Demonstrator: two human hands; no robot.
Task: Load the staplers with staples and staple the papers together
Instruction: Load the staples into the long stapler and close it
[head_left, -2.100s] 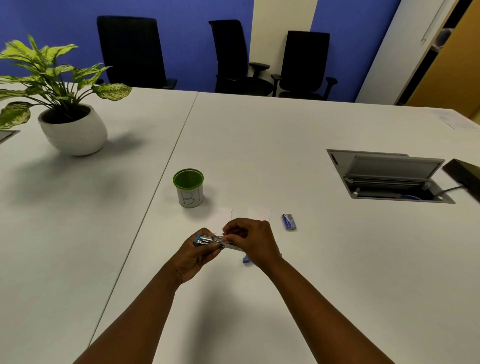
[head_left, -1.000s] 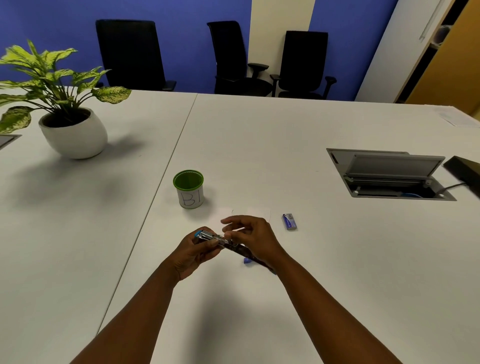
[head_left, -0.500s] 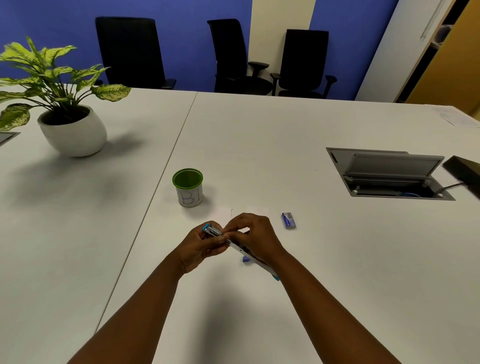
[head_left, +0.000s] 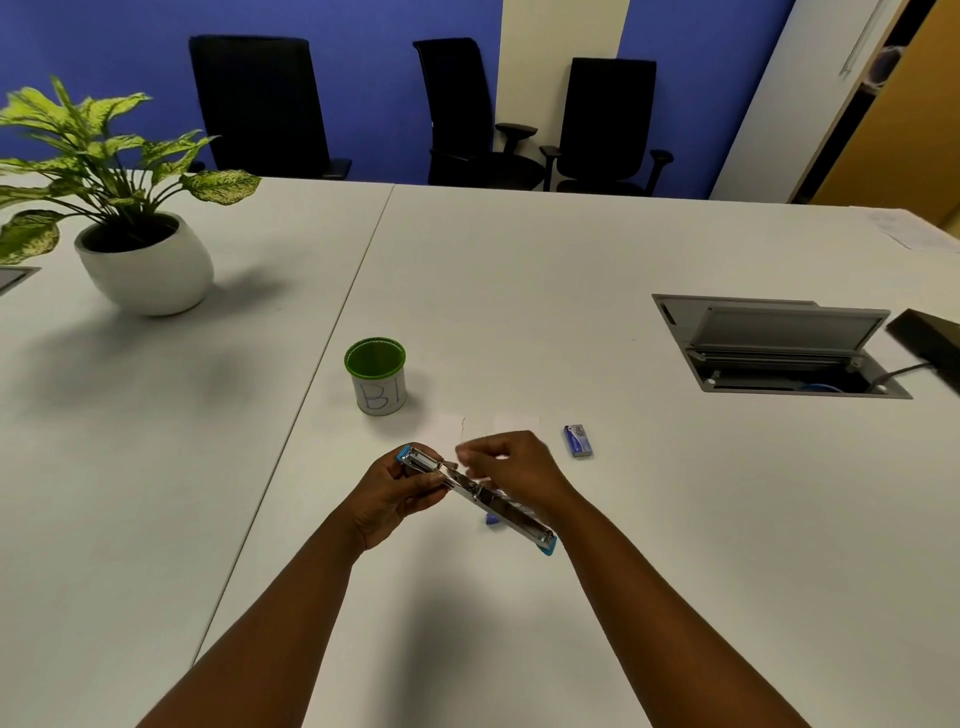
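Stapler (head_left: 475, 491), swung fully open into one long metal strip, hangs just above the table between both hands. The left hand (head_left: 397, 493) grips its far end with curled fingers. The right hand (head_left: 511, 465) hovers over the channel, fingertips pinched; whether they hold staples is too blurred to tell. Papers (head_left: 493, 427) lie just beyond the hands, a small blue staple box (head_left: 577, 441) right of them. Loading well probably means holding the channel level and seating the strip flat.

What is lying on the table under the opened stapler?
Under the stapler, a small blue piece shows on the table. The right hand covers the rest; white papers lie behind.
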